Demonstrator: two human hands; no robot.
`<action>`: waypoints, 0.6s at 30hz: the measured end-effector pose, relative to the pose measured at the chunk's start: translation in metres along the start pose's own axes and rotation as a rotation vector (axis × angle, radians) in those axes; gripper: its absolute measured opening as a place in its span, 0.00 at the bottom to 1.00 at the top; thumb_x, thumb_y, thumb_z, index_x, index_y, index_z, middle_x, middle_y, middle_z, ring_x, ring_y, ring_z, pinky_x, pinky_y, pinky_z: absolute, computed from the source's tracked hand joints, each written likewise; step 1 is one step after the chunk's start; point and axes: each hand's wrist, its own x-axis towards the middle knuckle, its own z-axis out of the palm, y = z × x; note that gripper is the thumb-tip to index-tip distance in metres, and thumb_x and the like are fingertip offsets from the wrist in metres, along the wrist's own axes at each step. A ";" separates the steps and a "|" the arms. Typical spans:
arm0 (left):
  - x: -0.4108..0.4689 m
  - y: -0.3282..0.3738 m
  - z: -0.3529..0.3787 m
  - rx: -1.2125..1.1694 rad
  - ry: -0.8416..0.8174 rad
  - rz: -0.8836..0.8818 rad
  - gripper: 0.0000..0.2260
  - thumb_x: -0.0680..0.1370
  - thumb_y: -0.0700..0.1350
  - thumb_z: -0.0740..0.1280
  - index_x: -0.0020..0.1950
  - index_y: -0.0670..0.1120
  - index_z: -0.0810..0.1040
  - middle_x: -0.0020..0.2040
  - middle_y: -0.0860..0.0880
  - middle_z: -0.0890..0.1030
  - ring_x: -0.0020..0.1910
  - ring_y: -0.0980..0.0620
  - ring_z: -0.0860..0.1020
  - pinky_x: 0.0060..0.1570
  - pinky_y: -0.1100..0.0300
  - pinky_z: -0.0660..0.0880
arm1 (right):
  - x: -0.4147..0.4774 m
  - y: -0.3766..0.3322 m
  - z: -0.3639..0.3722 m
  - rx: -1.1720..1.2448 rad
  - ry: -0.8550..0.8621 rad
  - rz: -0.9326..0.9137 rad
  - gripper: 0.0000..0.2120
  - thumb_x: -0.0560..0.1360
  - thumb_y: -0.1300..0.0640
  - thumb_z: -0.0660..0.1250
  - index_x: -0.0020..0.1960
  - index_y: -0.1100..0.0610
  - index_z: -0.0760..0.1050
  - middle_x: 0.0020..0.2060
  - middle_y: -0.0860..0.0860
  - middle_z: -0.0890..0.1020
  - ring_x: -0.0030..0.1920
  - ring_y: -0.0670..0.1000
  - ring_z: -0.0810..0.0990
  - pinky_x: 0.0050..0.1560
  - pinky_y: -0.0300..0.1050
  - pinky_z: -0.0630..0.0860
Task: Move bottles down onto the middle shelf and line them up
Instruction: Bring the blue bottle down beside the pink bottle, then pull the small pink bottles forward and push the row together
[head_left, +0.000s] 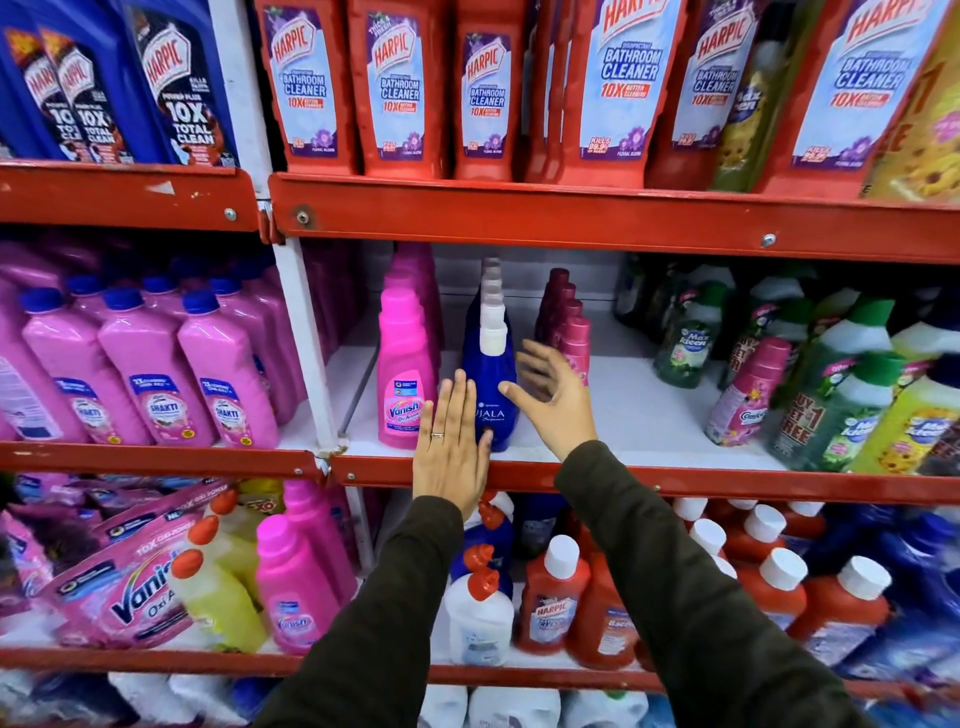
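Observation:
A row of dark blue Ujala bottles (491, 374) with white caps stands front to back on the white middle shelf (639, 415). My left hand (451, 447), flat with fingers together and a ring on it, rests against the front bottle's left side. My right hand (553, 397) is open with spread fingers at that bottle's right side, holding nothing. A row of pink Vanish bottles (404, 374) stands just left of the blue row. Small maroon and pink bottles (566, 322) line up to the right. Red Harpic bathroom cleaner bottles (400, 88) fill the shelf above.
Green and yellow Max Kleen bottles (841, 384) and a tilted pink Comfort bottle (743, 395) crowd the middle shelf's right end. Pink Shakti bottles (145, 364) fill the left bay. Red shelf lips (571, 218) run above and below. Bare white shelf lies right of my right hand.

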 end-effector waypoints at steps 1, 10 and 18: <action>0.000 0.000 0.000 -0.005 -0.003 0.001 0.34 0.83 0.52 0.49 0.81 0.39 0.37 0.83 0.40 0.42 0.80 0.42 0.52 0.80 0.49 0.36 | 0.000 0.000 -0.008 0.009 0.048 -0.009 0.26 0.72 0.62 0.74 0.68 0.55 0.71 0.63 0.52 0.80 0.62 0.50 0.78 0.61 0.44 0.77; 0.003 0.003 -0.004 0.009 -0.071 -0.028 0.30 0.82 0.52 0.50 0.81 0.38 0.50 0.82 0.41 0.52 0.80 0.42 0.53 0.80 0.50 0.38 | 0.004 0.011 -0.113 -0.224 0.665 -0.083 0.21 0.71 0.68 0.69 0.63 0.58 0.75 0.61 0.56 0.76 0.61 0.54 0.76 0.65 0.47 0.72; 0.003 0.004 -0.005 0.041 -0.097 -0.028 0.30 0.82 0.52 0.50 0.80 0.37 0.53 0.82 0.41 0.55 0.80 0.42 0.53 0.79 0.49 0.39 | 0.019 0.029 -0.175 -0.487 0.853 0.317 0.30 0.73 0.64 0.67 0.72 0.67 0.61 0.70 0.66 0.64 0.69 0.67 0.64 0.71 0.58 0.63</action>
